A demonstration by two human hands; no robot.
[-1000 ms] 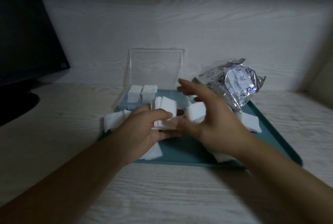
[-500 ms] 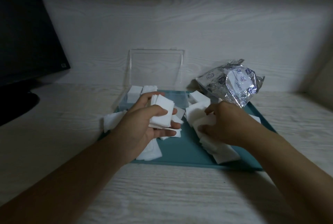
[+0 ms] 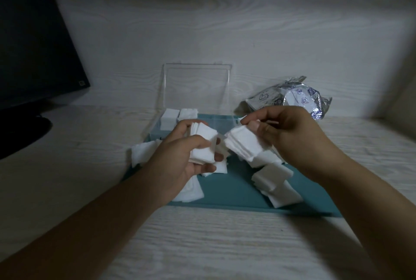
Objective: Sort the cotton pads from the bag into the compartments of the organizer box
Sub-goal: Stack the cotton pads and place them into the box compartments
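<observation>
Right hand point(image 3: 290, 137) is up off the tray point(image 3: 234, 192) now, and it has brought a small batch of cotton pads point(image 3: 244, 144) with it, pinched between thumb and fingers; half a second ago it was pressed down on the loose heap at the right. Left hand point(image 3: 180, 158) still grips its own stack point(image 3: 202, 144), thumb across the top, held just beside the new batch. Looks like the two bundles are about to be joined, or squared up, before going in. The organizer box point(image 3: 216, 119) sits at the far end of the tray, lid upright, with two far-left compartments already filled point(image 3: 177, 116). Plenty of loose pads point(image 3: 274, 180) still lie on the tray, and the crumpled bag point(image 3: 290, 97) rests far right.
</observation>
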